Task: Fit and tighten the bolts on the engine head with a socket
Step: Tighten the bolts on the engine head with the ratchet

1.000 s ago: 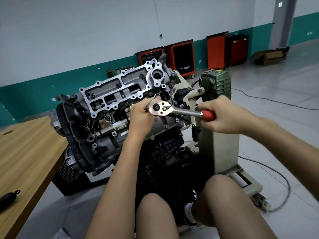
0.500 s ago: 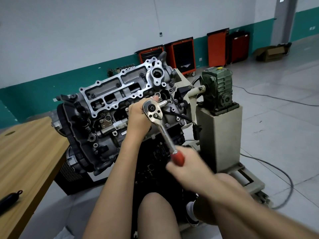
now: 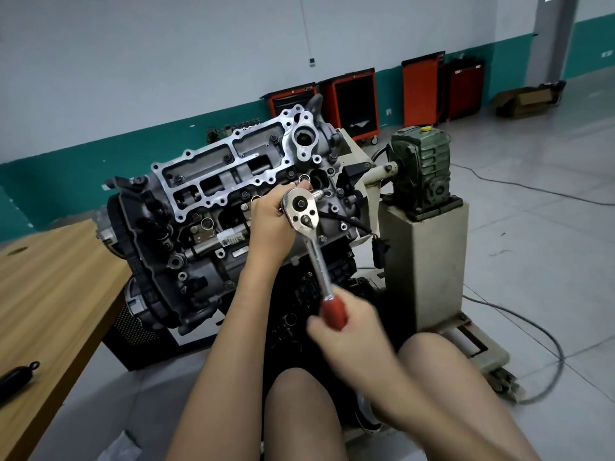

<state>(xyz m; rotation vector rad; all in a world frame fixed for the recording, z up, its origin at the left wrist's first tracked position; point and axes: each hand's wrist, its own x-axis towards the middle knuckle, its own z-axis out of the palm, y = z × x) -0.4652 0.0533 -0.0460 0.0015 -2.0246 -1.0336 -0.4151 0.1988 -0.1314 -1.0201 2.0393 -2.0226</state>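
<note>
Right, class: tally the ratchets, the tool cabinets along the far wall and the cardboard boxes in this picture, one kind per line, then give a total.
ratchet: 1
tool cabinets: 4
cardboard box: 1
Total: 6

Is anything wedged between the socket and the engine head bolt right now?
Nothing visible does. The left hand and the chrome red-handled ratchet wrench cover the joint on the grey metal engine head.
</note>
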